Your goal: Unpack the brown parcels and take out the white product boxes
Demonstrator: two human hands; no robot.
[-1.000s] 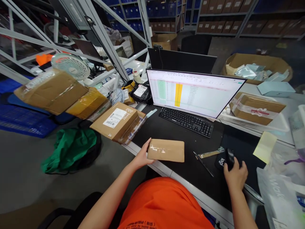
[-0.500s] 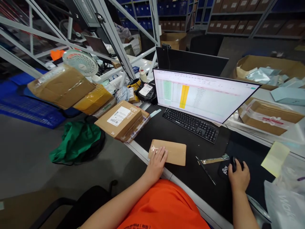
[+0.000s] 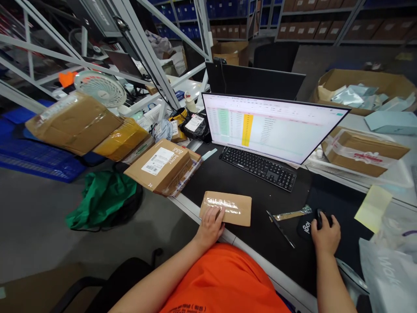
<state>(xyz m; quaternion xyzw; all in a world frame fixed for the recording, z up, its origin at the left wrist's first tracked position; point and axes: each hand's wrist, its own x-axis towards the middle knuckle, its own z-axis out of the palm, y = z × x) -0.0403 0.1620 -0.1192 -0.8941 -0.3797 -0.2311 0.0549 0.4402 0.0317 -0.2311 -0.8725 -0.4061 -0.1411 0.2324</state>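
A flat brown cardboard mailer [image 3: 239,213] lies on the black desk mat, with shiny clear tape across its top. Over its near left edge my left hand [image 3: 210,226] is closed, with bent fingers on top and the thumb by the edge. My right hand [image 3: 326,234] wraps round a black computer mouse [image 3: 319,218] on a dark mouse pad [image 3: 345,217]. Between the hands lie a black pen [image 3: 280,229] and a strip of tape-covered cardboard [image 3: 291,214]. Behind them, a black keyboard [image 3: 259,167] sits below a lit monitor [image 3: 273,126] that displays a spreadsheet.
Left on the desk is a labelled cardboard box [image 3: 159,167]; taped parcels [image 3: 74,121] and a fan [image 3: 100,89] stand beyond. A yellow paper [image 3: 373,208] and a white plastic bag [image 3: 387,269] lie right. Behind is another taped box [image 3: 366,150]. A green bag [image 3: 100,200] rests on the floor.
The fingers of my left hand have drawn back and bent toward the mailer's near edge, and more shiny tape shows. My right hand stays on the mouse. The view has shifted slightly.
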